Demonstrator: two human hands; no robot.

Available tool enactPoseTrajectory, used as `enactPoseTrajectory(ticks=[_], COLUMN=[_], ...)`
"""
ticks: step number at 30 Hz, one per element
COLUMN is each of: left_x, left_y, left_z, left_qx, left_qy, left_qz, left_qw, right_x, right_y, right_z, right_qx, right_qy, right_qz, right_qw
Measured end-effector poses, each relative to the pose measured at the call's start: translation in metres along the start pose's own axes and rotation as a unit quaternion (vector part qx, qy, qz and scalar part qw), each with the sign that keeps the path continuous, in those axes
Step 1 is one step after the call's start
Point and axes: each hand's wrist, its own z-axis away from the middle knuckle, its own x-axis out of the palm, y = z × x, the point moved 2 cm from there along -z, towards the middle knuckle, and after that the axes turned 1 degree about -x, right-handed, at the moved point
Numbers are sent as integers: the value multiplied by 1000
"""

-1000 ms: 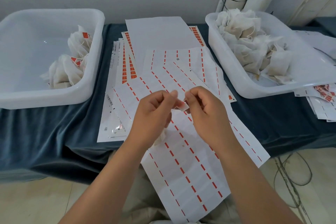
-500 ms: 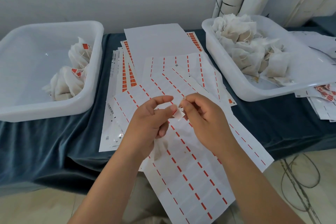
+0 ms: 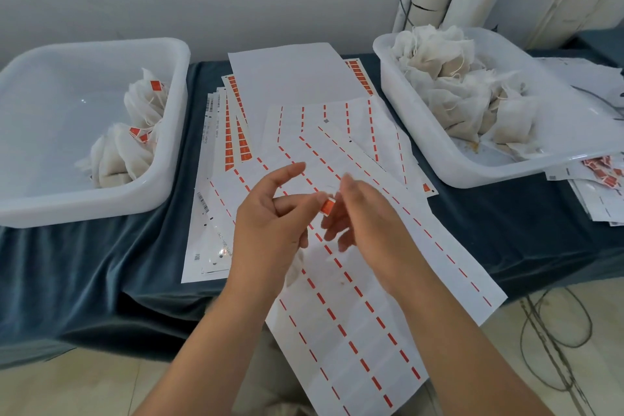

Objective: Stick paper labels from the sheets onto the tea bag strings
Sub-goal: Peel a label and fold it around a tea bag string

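Held in the curled lower fingers of the left hand [image 3: 270, 230]: a tea bag [image 3: 294, 272], hanging just below the palm and above the stripped label sheets [image 3: 354, 331]. Raised clear of everything: the left thumb. Extended to the right, touching a small orange label [image 3: 327, 206] with its tip: the left index finger. Spread, relaxed and motion-blurred just beside that label: the fingers of the right hand [image 3: 368, 226], gripping nothing discernible. Contact between label and any right finger: cannot tell. String: too thin to make out near the label.

Judged step: sealing the label on the string, at or near completion.

1. Keep the bag low in the left hand, with the string drawn taut across the index fingertip.
2. Centre the string on the adhesive face before closing the label.
3. Press both halves together from the fold outward, edges aligned, no adhesive left exposed.
4. Tug lightly to confirm the bond.
5. Place the finished bag in the left tub [image 3: 162, 192] with the other tagged bags [image 3: 128, 152].
6. Draw the next bag from the untagged heap [image 3: 456, 84] in the right tub [image 3: 472, 179].
7. Peel the next label from the unused orange sheets [image 3: 236, 132] at the back left of the stack.

Markings: print on the orange labels, too small to read. Barcodes [image 3: 202, 203] and fine grey text along the left sheet margins, not legible. No brand name readable anywhere.
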Motion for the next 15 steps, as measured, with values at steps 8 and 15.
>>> enactPoseTrajectory(ticks=[8, 15], left_x=[4, 6], left_y=[4, 12], left_z=[6, 3], left_qx=[-14, -46], left_qy=[13, -23], left_qz=[35, -16], left_qw=[999, 999], right_x=[3, 1], right_y=[0, -5], right_z=[4, 5], right_qx=[-126, -147], right_qy=[45, 58], right_qz=[14, 29], right_qw=[991, 987])
